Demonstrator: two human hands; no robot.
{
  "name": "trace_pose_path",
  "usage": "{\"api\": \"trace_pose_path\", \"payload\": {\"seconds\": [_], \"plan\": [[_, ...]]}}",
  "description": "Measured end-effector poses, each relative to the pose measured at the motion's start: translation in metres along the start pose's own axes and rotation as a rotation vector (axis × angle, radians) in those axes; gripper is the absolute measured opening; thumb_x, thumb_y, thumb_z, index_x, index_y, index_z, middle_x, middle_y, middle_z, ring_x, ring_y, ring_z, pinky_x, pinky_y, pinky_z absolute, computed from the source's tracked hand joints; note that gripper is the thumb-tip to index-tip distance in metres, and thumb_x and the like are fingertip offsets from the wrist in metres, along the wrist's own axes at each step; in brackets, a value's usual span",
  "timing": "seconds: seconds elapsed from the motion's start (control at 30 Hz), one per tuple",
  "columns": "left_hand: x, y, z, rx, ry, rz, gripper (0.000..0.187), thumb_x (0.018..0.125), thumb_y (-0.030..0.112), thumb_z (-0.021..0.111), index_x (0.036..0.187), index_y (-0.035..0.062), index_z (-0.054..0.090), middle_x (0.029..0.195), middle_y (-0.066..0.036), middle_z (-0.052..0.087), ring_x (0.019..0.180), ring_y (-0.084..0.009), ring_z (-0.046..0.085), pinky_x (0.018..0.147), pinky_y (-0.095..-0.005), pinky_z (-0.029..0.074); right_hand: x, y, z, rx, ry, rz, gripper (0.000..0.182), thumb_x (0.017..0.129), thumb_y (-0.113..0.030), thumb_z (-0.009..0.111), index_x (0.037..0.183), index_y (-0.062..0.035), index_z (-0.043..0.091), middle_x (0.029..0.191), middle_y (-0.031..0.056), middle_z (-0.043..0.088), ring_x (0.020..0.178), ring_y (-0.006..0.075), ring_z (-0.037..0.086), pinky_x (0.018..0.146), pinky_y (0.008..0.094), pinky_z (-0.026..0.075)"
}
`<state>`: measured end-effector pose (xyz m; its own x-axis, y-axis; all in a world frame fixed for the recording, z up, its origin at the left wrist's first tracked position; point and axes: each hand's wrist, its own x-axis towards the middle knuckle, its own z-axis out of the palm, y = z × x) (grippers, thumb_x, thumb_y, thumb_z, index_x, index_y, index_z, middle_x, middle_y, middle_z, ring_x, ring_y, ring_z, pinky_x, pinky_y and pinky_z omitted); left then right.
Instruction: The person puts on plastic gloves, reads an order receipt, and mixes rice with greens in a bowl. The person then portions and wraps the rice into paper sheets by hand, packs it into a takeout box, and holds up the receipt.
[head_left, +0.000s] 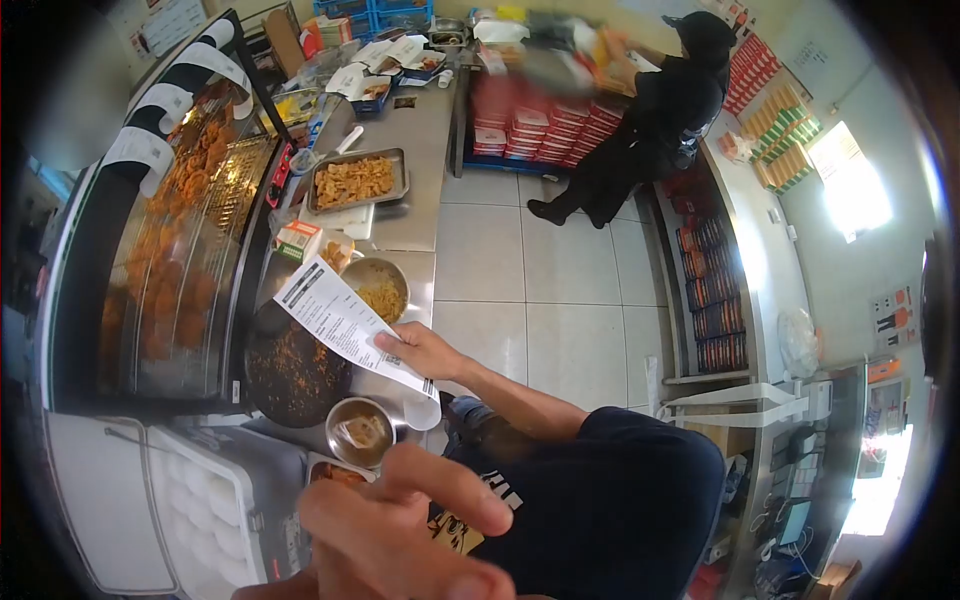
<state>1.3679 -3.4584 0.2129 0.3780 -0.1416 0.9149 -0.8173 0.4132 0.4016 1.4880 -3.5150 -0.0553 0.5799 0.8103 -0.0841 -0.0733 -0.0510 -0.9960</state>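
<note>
My right hand (420,352) pinches a long white printed receipt (335,320) and holds it up over the steel counter (410,215). Under the receipt lie a dark round pan (290,375) of crumbs and a metal bowl (378,288) of fried bits. My left hand (400,535) is close to the camera at the bottom, blurred, fingers loosely spread and nothing in it. Just beyond it stands a small steel bowl (362,430). My dark shirt fills the lower right.
A glass warmer (180,230) with fried chicken runs along the left. A metal tray (358,182) of fried pieces sits farther along the counter. A person in black (660,120) stands by stacked red boxes (540,125). Tiled floor (530,290) lies between the counters.
</note>
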Motion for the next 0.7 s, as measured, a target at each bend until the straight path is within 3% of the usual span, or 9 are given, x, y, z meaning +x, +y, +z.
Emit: {"api": "trace_pose_path", "payload": {"seconds": [0.1,0.13,0.2,0.27,0.3,0.43,0.7], "plan": [[0.009,-0.008,-0.021,-0.029,-0.072,0.073,0.051,0.100,0.051,0.031,0.148,0.0408,0.017,0.119,0.020,0.062,0.127,-0.0241,0.034,0.097,-0.0519,0.037,0.028,-0.020,-0.008,-0.069,-0.016,-0.006,0.041,0.101,-0.034,0.048,0.097,0.0036,0.063,0.075,0.0029,0.062,0.070,0.0086,0.053,0.067,0.0289,0.046],[0.010,-0.012,-0.010,0.049,0.207,0.089,0.044,0.098,0.047,0.040,0.138,0.0345,0.028,0.104,0.010,0.051,0.109,-0.0215,0.036,0.086,-0.0446,0.036,0.035,-0.023,-0.008,-0.066,-0.022,-0.002,0.041,0.101,-0.034,0.048,0.097,0.0036,0.063,0.075,0.0029,0.062,0.070,0.0086,0.053,0.067,0.0289,0.046],[0.009,-0.014,-0.011,0.125,0.479,0.106,0.038,0.096,0.044,0.048,0.129,0.0281,0.039,0.090,-0.001,0.040,0.092,-0.0189,0.037,0.075,-0.0374,0.034,0.048,-0.029,-0.009,-0.037,-0.036,-0.001,0.041,0.101,-0.034,0.047,0.097,0.0037,0.063,0.075,0.0030,0.062,0.070,0.0090,0.054,0.067,0.0294,0.047],[0.005,-0.013,-0.027,0.178,0.695,0.054,0.031,0.096,0.042,0.048,0.117,0.0205,0.041,0.092,-0.002,0.036,0.090,-0.0178,0.035,0.074,-0.0368,0.031,0.061,-0.022,-0.005,-0.023,-0.032,-0.018,0.041,0.101,-0.034,0.047,0.098,0.0035,0.063,0.076,0.0033,0.063,0.071,0.0092,0.054,0.068,0.0297,0.047],[0.007,-0.013,-0.032,0.186,0.745,0.076,0.032,0.096,0.038,0.047,0.113,0.0118,0.040,0.090,-0.004,0.033,0.088,-0.0175,0.033,0.074,-0.0363,0.030,0.066,-0.023,-0.002,-0.009,-0.031,-0.036,0.042,0.101,-0.035,0.046,0.100,0.0032,0.063,0.078,0.0035,0.064,0.072,0.0093,0.055,0.068,0.0300,0.047],[-0.001,-0.003,-0.054,0.146,0.804,0.155,0.031,0.096,0.034,0.046,0.109,0.0071,0.039,0.089,-0.004,0.031,0.086,-0.0175,0.032,0.072,-0.0354,0.029,0.078,-0.023,0.004,0.007,-0.089,-0.069,0.040,0.102,-0.033,0.045,0.107,0.0024,0.063,0.081,0.0064,0.067,0.074,0.0104,0.058,0.071,0.0309,0.048],[-0.011,0.010,-0.068,0.256,0.875,0.263,0.028,0.095,0.029,0.047,0.100,0.0038,0.037,0.086,-0.005,0.028,0.078,-0.0169,0.030,0.064,-0.0309,0.028,0.087,-0.006,0.007,-0.004,-0.083,-0.086,0.041,0.102,-0.035,0.045,0.107,0.0015,0.063,0.079,0.0082,0.065,0.072,0.0127,0.058,0.070,0.0319,0.048]]}}
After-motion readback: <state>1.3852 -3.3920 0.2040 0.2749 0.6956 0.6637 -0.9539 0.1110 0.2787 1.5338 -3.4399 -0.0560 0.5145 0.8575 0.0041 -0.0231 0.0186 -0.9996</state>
